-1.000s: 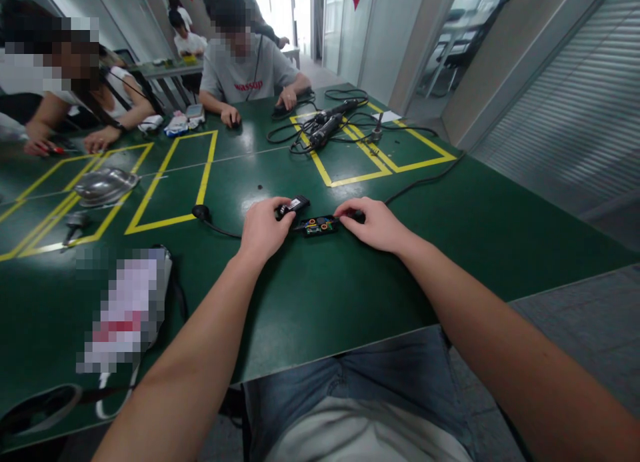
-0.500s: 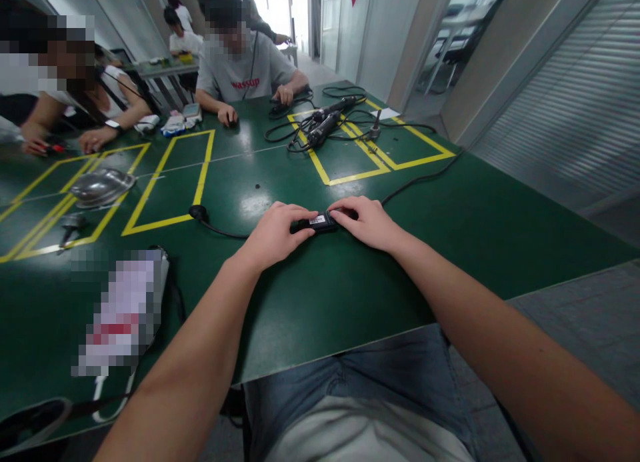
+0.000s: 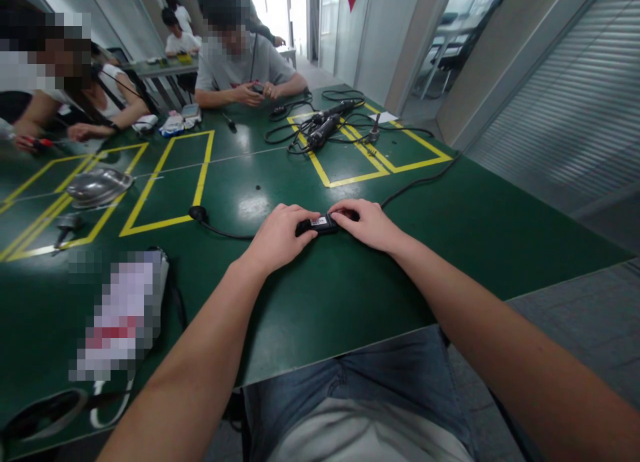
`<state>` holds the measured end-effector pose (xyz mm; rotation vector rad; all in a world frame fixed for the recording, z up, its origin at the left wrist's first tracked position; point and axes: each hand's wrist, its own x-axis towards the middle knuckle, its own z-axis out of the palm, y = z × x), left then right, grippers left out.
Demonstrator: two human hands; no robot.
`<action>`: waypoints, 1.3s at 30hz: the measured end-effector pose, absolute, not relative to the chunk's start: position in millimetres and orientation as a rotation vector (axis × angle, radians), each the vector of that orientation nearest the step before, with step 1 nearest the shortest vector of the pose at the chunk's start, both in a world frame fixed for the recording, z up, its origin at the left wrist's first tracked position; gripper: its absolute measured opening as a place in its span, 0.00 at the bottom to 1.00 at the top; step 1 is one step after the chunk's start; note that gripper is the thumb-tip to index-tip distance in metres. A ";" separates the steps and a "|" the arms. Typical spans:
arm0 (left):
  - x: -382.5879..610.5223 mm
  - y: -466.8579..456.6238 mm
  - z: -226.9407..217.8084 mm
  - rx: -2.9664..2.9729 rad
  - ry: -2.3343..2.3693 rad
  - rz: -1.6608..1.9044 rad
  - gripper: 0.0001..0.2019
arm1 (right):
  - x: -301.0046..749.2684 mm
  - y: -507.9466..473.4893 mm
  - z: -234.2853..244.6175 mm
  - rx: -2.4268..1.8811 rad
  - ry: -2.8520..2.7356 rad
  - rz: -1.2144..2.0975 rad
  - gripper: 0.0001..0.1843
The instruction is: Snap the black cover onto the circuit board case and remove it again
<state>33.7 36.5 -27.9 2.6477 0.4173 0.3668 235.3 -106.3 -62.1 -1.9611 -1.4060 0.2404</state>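
Note:
A small black power adapter (image 3: pixel 328 225) with a white label lies on the green table in front of me, a cable at each end. My left hand (image 3: pixel 280 239) grips its left end between thumb and fingers. At the right end my right hand (image 3: pixel 366 225) has thumb and fingers closed on it. The left cable runs out to a round black plug (image 3: pixel 198 213) lying on the table. From the right end, a black cable (image 3: pixel 420 180) stretches to the table's far right edge. My fingers hide both ends of the adapter.
Electric screwdrivers (image 3: pixel 325 130) with tangled cables lie at the back, over yellow tape outlines. To the left are a shiny metal shell (image 3: pixel 99 187), a dark metal fitting (image 3: pixel 65 227) and a blurred-out pouch-like thing (image 3: pixel 120 315). Two people sit across the table; one holds a small dark thing.
My hands stay on the adapter; the left has shifted very slightly right. The person opposite has brought both hands together around a small dark thing, leaving another on the table.

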 end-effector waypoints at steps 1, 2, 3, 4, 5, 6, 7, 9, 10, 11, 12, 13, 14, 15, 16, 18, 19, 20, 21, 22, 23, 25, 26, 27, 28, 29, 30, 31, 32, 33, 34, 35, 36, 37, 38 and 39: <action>34.4 37.2 -29.2 2.589 0.429 0.368 0.17 | 235.9 -106.9 -62.7 -1.958 -1.403 0.234 0.10; 35.3 38.2 -30.6 2.511 0.446 0.367 0.18 | 236.5 -107.5 -63.3 -1.946 -1.399 0.232 0.10; 36.2 39.3 -31.9 2.421 0.466 0.371 0.19 | 237.3 -108.2 -63.8 -1.923 -1.395 0.233 0.10; 37.0 40.4 -33.1 2.333 0.492 0.389 0.20 | 238.1 -108.9 -64.2 -1.894 -1.392 0.240 0.10; 37.7 41.5 -33.9 2.264 0.529 0.425 0.20 | 238.9 -109.6 -64.5 -1.865 -1.390 0.251 0.10; 38.1 42.3 -34.3 2.226 0.578 0.476 0.19 | 239.5 -110.4 -64.5 -1.846 -1.394 0.260 0.09; 38.1 42.9 -34.4 2.225 0.642 0.532 0.17 | 239.9 -111.3 -64.2 -1.833 -1.401 0.268 0.08; 37.4 43.6 -34.0 2.311 0.795 0.604 0.12 | 239.6 -113.0 -63.0 -1.826 -1.424 0.275 0.05; 36.8 43.8 -33.6 2.369 0.863 0.603 0.09 | 239.0 -113.8 -62.2 -1.827 -1.438 0.271 0.04; 36.2 44.0 -33.3 2.418 0.911 0.580 0.08 | 238.2 -114.6 -61.3 -1.828 -1.449 0.264 0.03; 35.5 44.4 -33.1 2.454 0.932 0.548 0.07 | 237.3 -115.3 -60.4 -1.829 -1.458 0.255 0.02; 34.8 44.9 -32.9 2.479 0.926 0.523 0.06 | 236.5 -115.8 -59.5 -1.829 -1.465 0.248 0.02; 34.0 45.5 -32.6 2.499 0.899 0.515 0.05 | 235.8 -116.2 -58.8 -1.829 -1.470 0.244 0.02; 33.2 46.1 -32.1 2.521 0.860 0.526 0.04 | 235.3 -116.5 -58.2 -1.826 -1.474 0.245 0.03; 32.2 46.5 -31.2 2.548 0.817 0.547 0.04 | 235.0 -116.6 -57.7 -1.820 -1.481 0.248 0.03; 29.8 46.4 -28.2 2.611 0.741 0.570 0.04 | 235.0 -116.5 -57.4 -1.801 -1.501 0.256 0.03; 28.5 45.8 -26.3 2.635 0.706 0.542 0.04 | 235.1 -116.4 -57.5 -1.791 -1.512 0.258 0.03; 27.3 44.8 -24.3 2.652 0.670 0.486 0.03 | 235.2 -116.4 -57.7 -1.784 -1.522 0.256 0.03; 26.3 43.6 -22.4 2.663 0.635 0.415 0.03 | 235.3 -116.5 -57.9 -1.782 -1.531 0.248 0.02; 25.5 42.4 -20.7 2.671 0.607 0.349 0.03 | 235.3 -116.6 -58.2 -1.785 -1.538 0.232 0.02; 25.0 41.3 -19.4 2.678 0.588 0.300 0.03 | 235.3 -116.9 -58.5 -1.795 -1.544 0.211 0.02; 24.6 39.9 -18.0 2.693 0.573 0.259 0.04 | 235.4 -117.6 -58.9 -1.824 -1.558 0.168 0.03; 24.6 39.8 -17.8 2.701 0.571 0.254 0.04 | 235.5 -117.9 -59.0 -1.835 -1.565 0.154 0.03; 24.5 40.2 -17.8 2.706 0.564 0.248 0.04 | 235.6 -118.1 -58.9 -1.840 -1.572 0.146 0.03; 24.4 40.8 -18.1 2.711 0.550 0.242 0.04 | 235.8 -118.3 -58.8 -1.839 -1.578 0.147 0.03; 24.2 41.6 -18.3 2.716 0.530 0.239 0.04 | 236.0 -118.5 -58.6 -1.832 -1.584 0.150 0.03; 24.0 42.5 -18.6 2.720 0.506 0.240 0.04 | 236.2 -118.6 -58.3 -1.821 -1.588 0.155 0.03; 23.7 43.2 -18.7 2.725 0.480 0.244 0.04 | 236.2 -118.7 -58.0 -1.809 -1.593 0.160 0.03; 23.4 43.6 -18.6 2.729 0.456 0.248 0.04 | 236.2 -118.8 -57.6 -1.798 -1.597 0.162 0.03; 23.1 43.8 -18.2 2.733 0.440 0.254 0.04 | 236.0 -119.0 -57.3 -1.790 -1.599 0.160 0.03; 22.9 43.7 -17.5 2.741 0.432 0.260 0.04 | 235.7 -119.2 -56.9 -1.785 -1.601 0.153 0.03; 22.8 43.4 -16.6 2.750 0.429 0.266 0.04 | 235.3 -119.4 -56.4 -1.781 -1.601 0.141 0.03; 22.8 42.9 -15.5 2.762 0.431 0.275 0.04 | 234.8 -119.7 -55.9 -1.779 -1.600 0.125 0.04; 22.8 42.4 -14.4 2.771 0.434 0.286 0.04 | 234.2 -120.0 -55.2 -1.776 -1.597 0.109 0.04; 22.8 42.0 -13.4 2.774 0.440 0.301 0.05 | 233.6 -120.4 -54.4 -1.770 -1.594 0.093 0.04; 22.7 41.9 -12.6 2.770 0.449 0.321 0.05 | 233.1 -120.7 -53.5 -1.763 -1.589 0.080 0.04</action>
